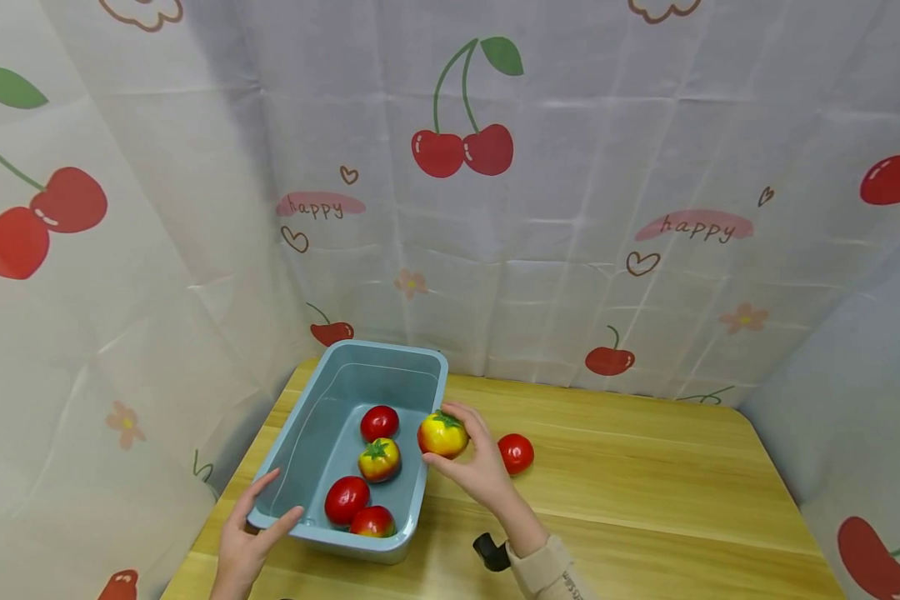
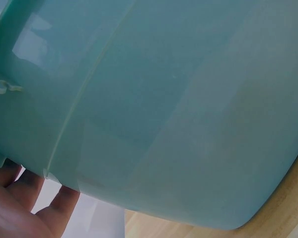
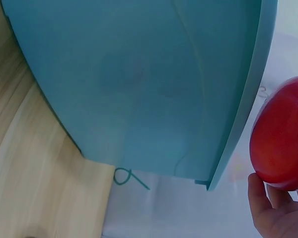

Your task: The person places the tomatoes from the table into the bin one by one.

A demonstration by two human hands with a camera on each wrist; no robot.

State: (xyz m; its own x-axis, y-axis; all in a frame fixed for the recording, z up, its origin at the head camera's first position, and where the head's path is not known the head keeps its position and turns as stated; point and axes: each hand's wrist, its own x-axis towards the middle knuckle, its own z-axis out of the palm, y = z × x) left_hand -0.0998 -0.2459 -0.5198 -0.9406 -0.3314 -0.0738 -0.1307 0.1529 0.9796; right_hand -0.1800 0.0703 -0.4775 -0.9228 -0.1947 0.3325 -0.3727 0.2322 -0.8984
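Observation:
A yellow-and-red toy tomato (image 1: 442,434) with green leaves on top is held in my right hand (image 1: 483,467), between thumb and fingers, at the right rim of a blue-grey plastic bin (image 1: 307,417). In the right wrist view the tomato's red underside (image 3: 283,136) rests above the fingertips. My left hand (image 1: 243,542) grips the bin's near left corner; the left wrist view has fingers (image 2: 59,210) at its rim. Inside the bin lie a red tomato (image 1: 379,423), a yellow-red one (image 1: 379,460) and two more reddish ones (image 1: 347,500) near the front.
Another red tomato (image 1: 516,453) sits on the wooden table (image 1: 645,483), just right of my right hand. A black device (image 1: 491,552) is at the right wrist. Cherry-printed curtains (image 1: 540,250) stand behind the table and along its sides.

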